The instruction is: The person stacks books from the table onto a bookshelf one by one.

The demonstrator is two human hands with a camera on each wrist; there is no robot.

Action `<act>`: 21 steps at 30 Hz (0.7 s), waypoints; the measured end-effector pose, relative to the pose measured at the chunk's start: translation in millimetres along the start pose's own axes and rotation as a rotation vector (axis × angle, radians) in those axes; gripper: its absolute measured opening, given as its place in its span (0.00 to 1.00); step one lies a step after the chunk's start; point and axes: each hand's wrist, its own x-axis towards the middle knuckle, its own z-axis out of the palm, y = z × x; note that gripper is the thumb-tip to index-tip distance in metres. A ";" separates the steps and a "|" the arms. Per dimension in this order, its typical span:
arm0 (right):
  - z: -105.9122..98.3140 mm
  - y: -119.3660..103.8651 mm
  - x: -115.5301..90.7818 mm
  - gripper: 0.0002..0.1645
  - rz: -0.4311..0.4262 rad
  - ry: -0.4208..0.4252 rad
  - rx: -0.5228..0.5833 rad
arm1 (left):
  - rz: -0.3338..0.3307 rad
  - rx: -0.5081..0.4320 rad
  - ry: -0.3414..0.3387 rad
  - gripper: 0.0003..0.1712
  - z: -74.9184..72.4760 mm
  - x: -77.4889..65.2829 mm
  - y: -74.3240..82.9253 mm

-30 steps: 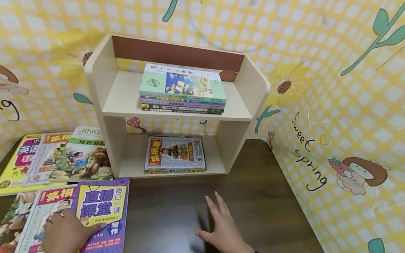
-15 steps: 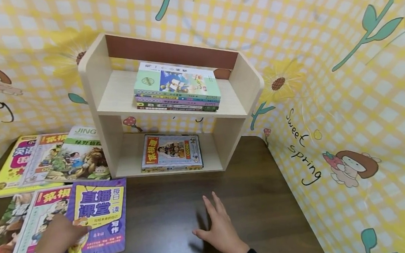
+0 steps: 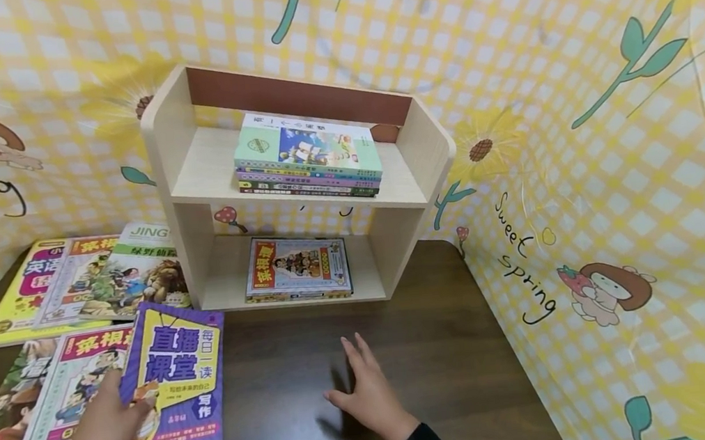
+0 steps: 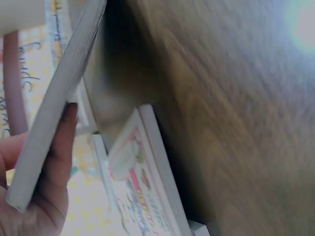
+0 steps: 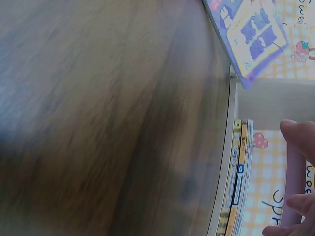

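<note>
My left hand [image 3: 109, 423] pinches the left edge of a purple and yellow book [image 3: 181, 389], thumb on the cover. In the left wrist view the book [image 4: 54, 98] stands tilted between thumb and fingers, above the table. Beside it, partly behind my left hand, lies a comic-style book with a red title band [image 3: 95, 344], and left of that a brown illustrated book [image 3: 11, 417]. My right hand [image 3: 368, 393] hovers over the dark table [image 3: 292, 393], fingers spread, holding nothing. The right wrist view shows the purple book's raised corner [image 5: 251, 39] near the shelf.
A two-tier wooden shelf [image 3: 410, 201] stands at the back. A book stack [image 3: 309, 154] lies on its upper tier and a smaller stack [image 3: 296, 267] on the lower. Left of it are yellow [image 3: 14, 305] and green-banded [image 3: 143, 273] books. Patterned cloth [image 3: 574, 159] encloses the table.
My left hand has slid from lying over the purple book to gripping its left edge, and the book has lifted and tilted. My right hand has shifted slightly left.
</note>
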 end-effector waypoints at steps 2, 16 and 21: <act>1.8 -3.1 1.2 0.53 0.004 -0.010 0.029 | -0.002 -0.024 -0.012 0.37 3.5 -4.6 7.3; 15.4 -39.9 10.2 0.45 0.027 -0.016 0.388 | 0.062 -0.456 -0.020 0.28 46.3 -23.0 81.9; 13.1 -51.2 10.0 0.41 0.062 0.005 0.569 | 0.083 -0.537 0.005 0.27 56.0 -18.4 106.0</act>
